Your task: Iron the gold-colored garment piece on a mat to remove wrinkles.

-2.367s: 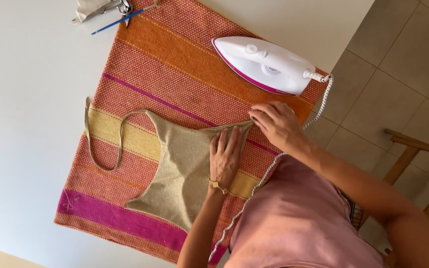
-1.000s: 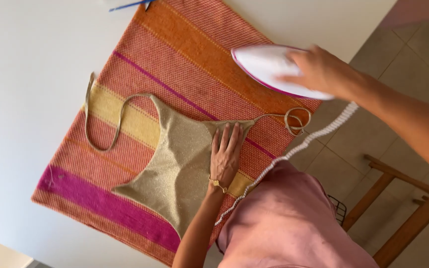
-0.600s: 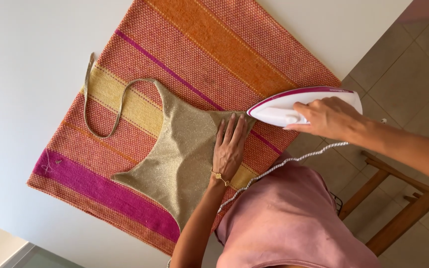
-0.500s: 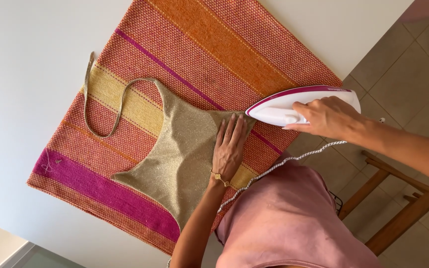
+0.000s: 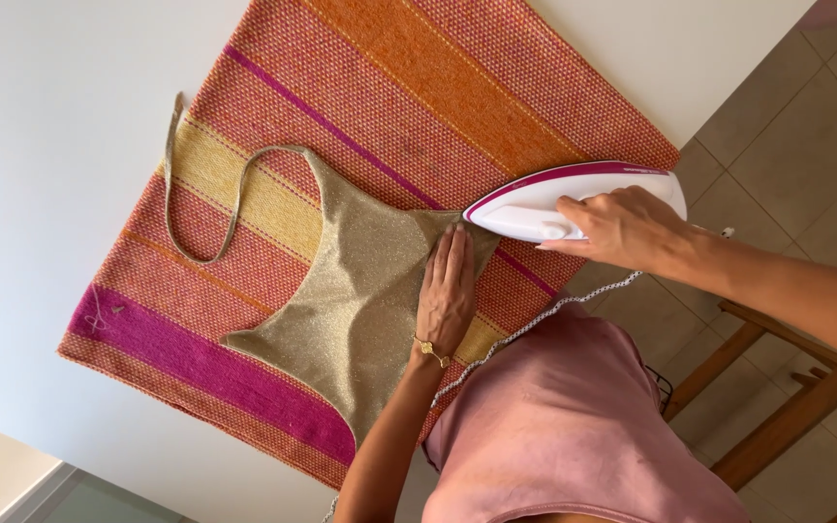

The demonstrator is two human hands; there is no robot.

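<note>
**a:** ok so what's each hand (image 5: 446,295) doing here? the left hand looks like it's just lying flat on the gold top (image 5: 360,300).

**b:** yep, left hand is palm down, fingers straight and together, pressing the shimmery gold top near its upper edge. nothing in its grip, it's fully open. there's a gold bracelet (image 5: 430,351) on that wrist.

**a:** and the right hand (image 5: 622,230)?

**b:** right hand's grip is closed around the handle of the white and magenta iron (image 5: 544,199). the iron's pointed tip sits right at the edge of the top, just beside the left fingertips.

**a:** where's the top lying?

**b:** spread flat on a striped orange, yellow and pink woven cloth (image 5: 409,87), which covers the white tabletop (image 5: 41,145). its long strap (image 5: 230,208) loops out over the yellow stripe. the iron's braided cord (image 5: 535,324) trails down past the person's pink shirt (image 5: 573,416), and a wooden chair (image 5: 777,407) stands on the tiled floor to the right.
</note>
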